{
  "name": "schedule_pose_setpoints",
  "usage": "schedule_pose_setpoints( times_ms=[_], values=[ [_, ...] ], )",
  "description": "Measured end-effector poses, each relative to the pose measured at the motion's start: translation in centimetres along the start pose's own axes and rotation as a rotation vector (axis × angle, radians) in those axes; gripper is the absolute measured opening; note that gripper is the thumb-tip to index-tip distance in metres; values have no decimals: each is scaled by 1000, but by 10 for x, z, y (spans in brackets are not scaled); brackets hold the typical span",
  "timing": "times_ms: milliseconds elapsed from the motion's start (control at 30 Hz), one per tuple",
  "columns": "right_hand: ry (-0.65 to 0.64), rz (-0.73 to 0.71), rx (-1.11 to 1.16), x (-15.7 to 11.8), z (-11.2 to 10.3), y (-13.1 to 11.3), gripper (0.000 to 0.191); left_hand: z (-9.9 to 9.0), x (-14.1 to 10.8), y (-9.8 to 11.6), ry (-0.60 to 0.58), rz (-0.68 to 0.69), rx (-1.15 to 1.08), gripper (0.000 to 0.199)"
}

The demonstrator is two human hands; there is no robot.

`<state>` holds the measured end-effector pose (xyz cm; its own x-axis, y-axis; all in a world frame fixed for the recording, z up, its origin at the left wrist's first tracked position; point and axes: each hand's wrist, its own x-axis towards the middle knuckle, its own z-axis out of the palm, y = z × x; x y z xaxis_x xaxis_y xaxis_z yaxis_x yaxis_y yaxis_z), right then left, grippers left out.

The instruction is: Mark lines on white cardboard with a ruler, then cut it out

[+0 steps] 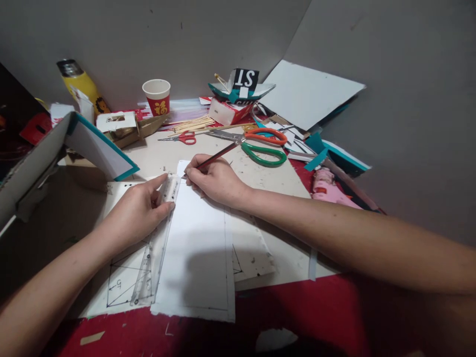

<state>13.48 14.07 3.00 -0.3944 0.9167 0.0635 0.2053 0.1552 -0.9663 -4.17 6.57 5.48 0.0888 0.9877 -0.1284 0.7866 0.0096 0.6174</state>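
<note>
A clear ruler (163, 243) lies along the left edge of a long white sheet (197, 248). My left hand (139, 210) presses on the ruler's upper part, thumb and index finger spread apart. In my right hand (211, 178) is a dark pencil (219, 154), its tip at the sheet's upper left, close to the ruler. Thin lines run near the sheet's right and bottom edges. A second clear ruler or triangle (142, 280) rests on a paper with drawn lines (121, 285), left of the sheet.
Large scissors (264, 154) and small red scissors (187, 138) lie beyond my hands. Farther back stand a paper cup (156, 94) and a yellow bottle (82, 87). A cardboard structure (33, 168) is at left, a pink glue gun (330, 191) at right.
</note>
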Motion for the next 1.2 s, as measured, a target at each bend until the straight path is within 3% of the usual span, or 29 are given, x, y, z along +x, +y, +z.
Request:
schedule_pose_setpoints(
  times_ms=[967, 1200],
  values=[
    [5, 21, 23, 1, 2, 2, 19, -2, 1, 0, -16, 0, 27, 72],
    [43, 106, 258, 1, -12, -28, 16, -3, 1, 3, -26, -5, 9, 72]
  ],
)
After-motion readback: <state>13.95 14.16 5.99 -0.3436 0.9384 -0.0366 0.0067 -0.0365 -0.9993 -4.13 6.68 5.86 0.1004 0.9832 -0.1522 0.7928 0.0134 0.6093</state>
